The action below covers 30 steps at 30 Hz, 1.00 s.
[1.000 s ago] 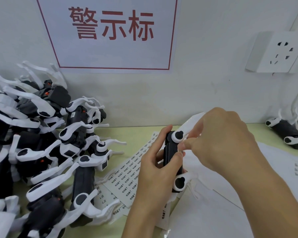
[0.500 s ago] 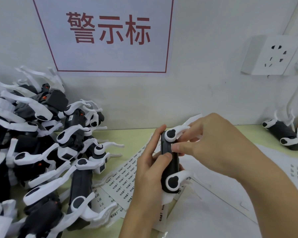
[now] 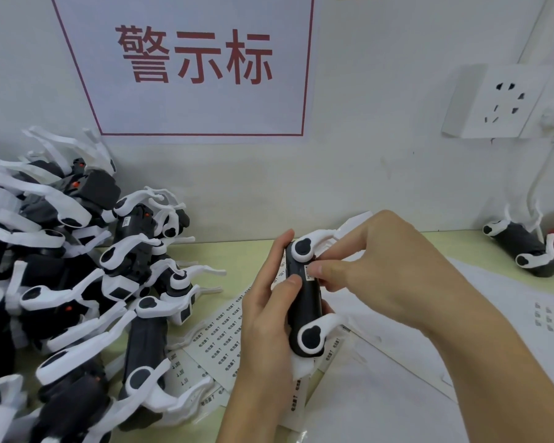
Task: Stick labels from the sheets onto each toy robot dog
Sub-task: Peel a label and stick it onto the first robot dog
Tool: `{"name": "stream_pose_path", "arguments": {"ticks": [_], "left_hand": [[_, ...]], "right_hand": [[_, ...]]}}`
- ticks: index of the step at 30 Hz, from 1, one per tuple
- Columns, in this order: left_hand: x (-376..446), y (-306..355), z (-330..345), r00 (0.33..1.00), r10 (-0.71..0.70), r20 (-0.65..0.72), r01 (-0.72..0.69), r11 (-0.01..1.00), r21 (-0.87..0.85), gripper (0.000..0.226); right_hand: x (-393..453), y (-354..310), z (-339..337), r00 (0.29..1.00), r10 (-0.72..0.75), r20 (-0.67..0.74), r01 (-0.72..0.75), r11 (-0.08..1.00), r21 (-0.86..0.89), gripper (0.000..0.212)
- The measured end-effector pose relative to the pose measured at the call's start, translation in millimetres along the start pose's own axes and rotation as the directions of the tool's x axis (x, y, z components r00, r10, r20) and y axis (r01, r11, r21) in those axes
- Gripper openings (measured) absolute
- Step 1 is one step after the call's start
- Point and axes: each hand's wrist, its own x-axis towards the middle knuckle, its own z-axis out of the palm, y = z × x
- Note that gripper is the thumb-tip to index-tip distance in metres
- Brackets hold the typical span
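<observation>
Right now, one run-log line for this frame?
step: applying label | left hand: grips toy robot dog | right hand: presses label onto dog body | label sheets: on table

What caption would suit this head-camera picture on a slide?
Left hand holds a toy dog while the right hand presses a label onto it.

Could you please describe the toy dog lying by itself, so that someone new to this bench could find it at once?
Start at the white wall socket at upper right and follow the white cable down to the tabletop. There, at the far right edge by the wall, lies a lone toy dog, black-bodied with white legs. Unlike the dogs heaped in the pile on the left, it lies alone, away from both hands.
</observation>
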Motion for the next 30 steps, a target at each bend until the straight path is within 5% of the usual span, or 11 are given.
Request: {"name": "stream_pose_path", "arguments": {"ticks": [11,15,19,22,26,30], "left_hand": [[0.9,-3.1,1.5,0.997,0.030,-0.064,-0.015,0.975,0.220,0.046],[0.4,-3.0,3.2,0.994,0.042,-0.099,-0.016,0.968,0.251,0.047],[-3.4,-0.3,5.1,0.998,0.059,-0.005,-0.055,0.946,0.318,0.048],[-4.6,0.2,3.5,0.996,0.072,0.045,-0.084,0.932,0.353,0.057],[-4.2,-4.3,2.6,1.000,0.019,0.010,-0.021,0.937,0.348,0.087],[-1.5,-7.4,1.9,0.995,0.028,-0.100,0.014,0.918,0.396,0.066]], "right_hand": [[-0.3,2.5,-9.0,0.995,-0.101,0.010,0.101,0.994,-0.044,0.022],[2.7,10.0,-15.2,0.961,-0.193,-0.196,0.209,0.976,0.066,0.015],[1.4,15.5,-2.9,0.972,-0.217,0.089,0.215,0.976,0.032,0.046],[4.3,20.1,2.9,0.948,-0.253,0.195,0.253,0.967,0.025,0.032],[7.1,26.6,-2.5,0.970,-0.205,0.127,0.192,0.975,0.107,0.042],[15.4,43.2,-4.8,0.990,-0.114,-0.077,0.128,0.970,0.205,0.036]]}}
